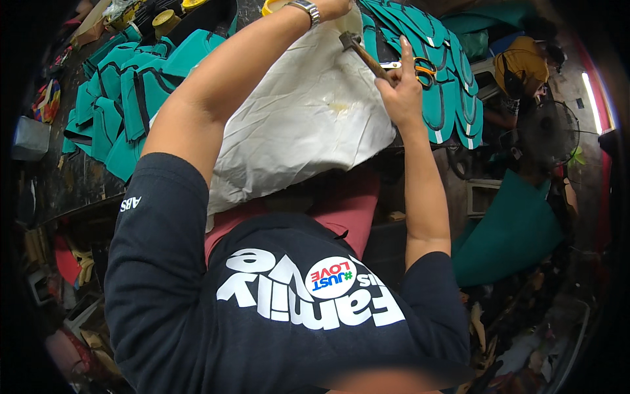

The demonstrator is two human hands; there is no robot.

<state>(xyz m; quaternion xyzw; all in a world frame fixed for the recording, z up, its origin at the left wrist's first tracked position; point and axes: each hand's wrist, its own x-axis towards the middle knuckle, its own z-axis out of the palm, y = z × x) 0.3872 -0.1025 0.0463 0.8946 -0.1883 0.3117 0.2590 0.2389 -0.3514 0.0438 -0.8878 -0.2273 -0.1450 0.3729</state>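
My right hand (401, 97) is closed round the wooden handle of a hammer (369, 59), with the index finger stretched out forward. The dark hammer head points up and left, over a whitish cloth (289, 131) that is stained in places and hangs off the table's near edge. Just right of the hammer lie scissors with orange handles (425, 71), on a row of green curved pieces with black trim (453, 98). My left hand (336, 6) is at the top edge, beyond the cloth, its fingers cut off from view. A yellow rim (270, 8) shows beside that wrist.
More green black-edged pieces (125, 92) lie heaped on the dark table at left, with a yellow container (166, 23) behind them. At right, a person in a yellow top (525, 65) bends near a fan (548, 131). A large green sheet (512, 230) stands below.
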